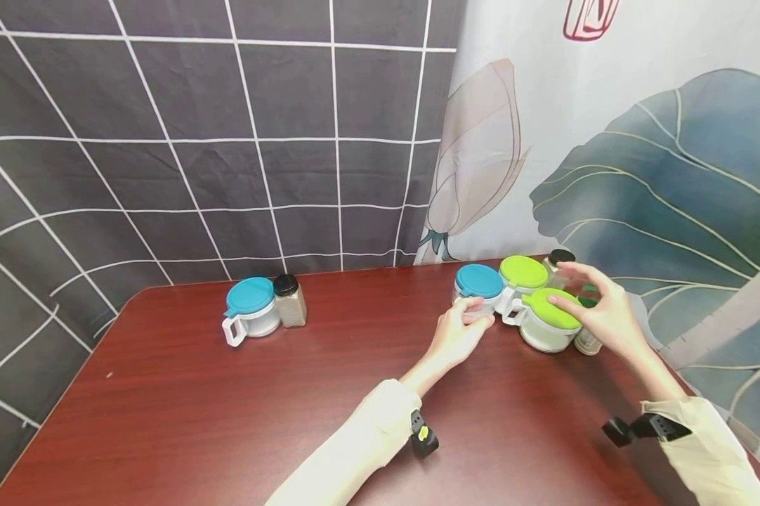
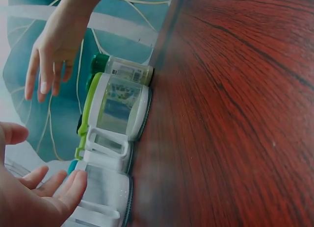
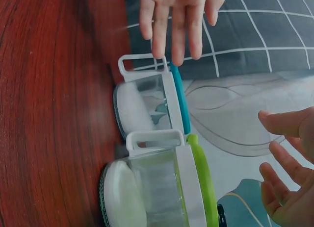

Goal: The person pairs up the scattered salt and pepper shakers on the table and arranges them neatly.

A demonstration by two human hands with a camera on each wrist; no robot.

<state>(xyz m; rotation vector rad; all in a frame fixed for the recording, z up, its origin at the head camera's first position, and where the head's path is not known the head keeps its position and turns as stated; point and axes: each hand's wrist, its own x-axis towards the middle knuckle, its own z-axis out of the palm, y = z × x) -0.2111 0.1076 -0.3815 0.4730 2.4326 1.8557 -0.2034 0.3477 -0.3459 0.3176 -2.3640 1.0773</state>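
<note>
My left hand (image 1: 459, 332) is by the handle side of a seasoning jar with a blue lid (image 1: 479, 280), its fingers loosely extended and holding nothing. In the right wrist view that hand's fingers (image 3: 179, 38) reach toward the jar's white handle (image 3: 135, 65). My right hand (image 1: 601, 309) hovers over the front green-lidded seasoning jar (image 1: 547, 334), thumb and fingers spread apart. The left wrist view shows its fingers (image 2: 45, 70) hanging away from the lid. Behind stands another green-lidded jar (image 1: 522, 271). White contents (image 3: 132, 107) show inside the blue-lidded jar.
A green-capped bottle (image 1: 587, 342) and a black-capped shaker (image 1: 558, 258) stand beside the green-lidded jars. Toward the left, another blue-lidded jar (image 1: 251, 296) stands against a black-capped shaker (image 1: 290, 302). Curtains hang behind the reddish wooden table (image 1: 228, 422).
</note>
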